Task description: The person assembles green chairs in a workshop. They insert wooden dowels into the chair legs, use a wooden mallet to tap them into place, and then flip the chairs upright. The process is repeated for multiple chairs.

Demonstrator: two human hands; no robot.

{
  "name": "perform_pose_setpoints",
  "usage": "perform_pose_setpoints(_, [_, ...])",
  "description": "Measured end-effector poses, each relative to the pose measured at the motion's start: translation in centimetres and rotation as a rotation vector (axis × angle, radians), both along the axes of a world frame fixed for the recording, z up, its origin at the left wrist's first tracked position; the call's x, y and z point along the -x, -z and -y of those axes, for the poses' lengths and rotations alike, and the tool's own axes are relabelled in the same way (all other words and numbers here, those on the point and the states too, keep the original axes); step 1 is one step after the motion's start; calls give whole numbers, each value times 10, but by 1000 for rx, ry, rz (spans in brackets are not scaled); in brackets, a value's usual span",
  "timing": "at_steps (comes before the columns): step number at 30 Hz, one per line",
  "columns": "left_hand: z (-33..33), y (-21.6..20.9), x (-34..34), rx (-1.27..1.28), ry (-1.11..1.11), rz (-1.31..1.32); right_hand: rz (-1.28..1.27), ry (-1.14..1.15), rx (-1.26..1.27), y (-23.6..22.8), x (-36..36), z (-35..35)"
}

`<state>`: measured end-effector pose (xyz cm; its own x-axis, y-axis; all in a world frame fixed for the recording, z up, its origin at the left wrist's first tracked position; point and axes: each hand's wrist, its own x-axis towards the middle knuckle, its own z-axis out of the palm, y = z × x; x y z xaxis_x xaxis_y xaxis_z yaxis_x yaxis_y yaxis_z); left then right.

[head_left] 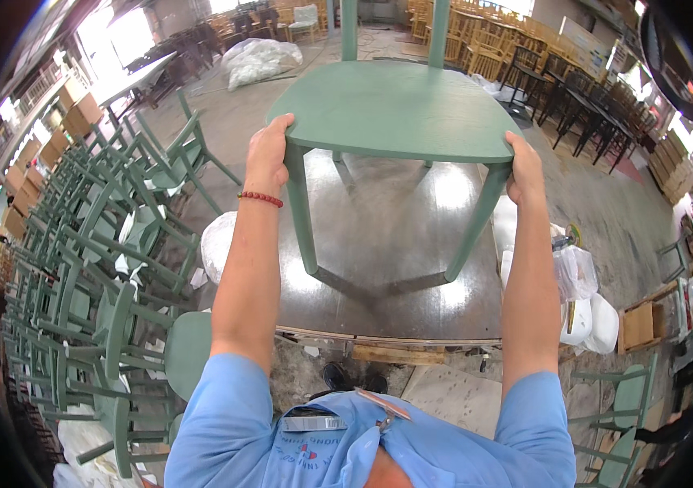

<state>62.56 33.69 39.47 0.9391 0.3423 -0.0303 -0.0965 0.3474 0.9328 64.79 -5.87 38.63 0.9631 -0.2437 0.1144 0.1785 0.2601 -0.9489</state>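
Four-legged, green wooden chair [399, 114], likely stiff: seat corners [314, 126] being aptly gripped by left hand [269, 154] (eight o'clock), right hand [526, 171] (four).

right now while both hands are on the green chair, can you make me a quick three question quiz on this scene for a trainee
1. Multiple choice: where is the red beaded bracelet worn?
a) left wrist
b) right wrist
c) left upper arm

2. True or false: the bare left hand and bare right hand both touch the green-painted wooden chair.

3. Fill in: the large cluster of other green chairs is to the person's ____.

Key: 1. a; 2. true; 3. left.
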Motion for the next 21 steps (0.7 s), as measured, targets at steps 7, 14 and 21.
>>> perform_pose_setpoints(7, [1, -2, 13, -127, -29, -7, 1, 110, -34, 3, 4, -3])
perform_pose_setpoints(14, [3, 0, 13, -118, -52, 76, -47, 98, 36, 4, -11, 5])
perform_pose_setpoints(21, [-4, 6, 5, -267, -73, 3, 109, -88, -132, 23, -20, 7])
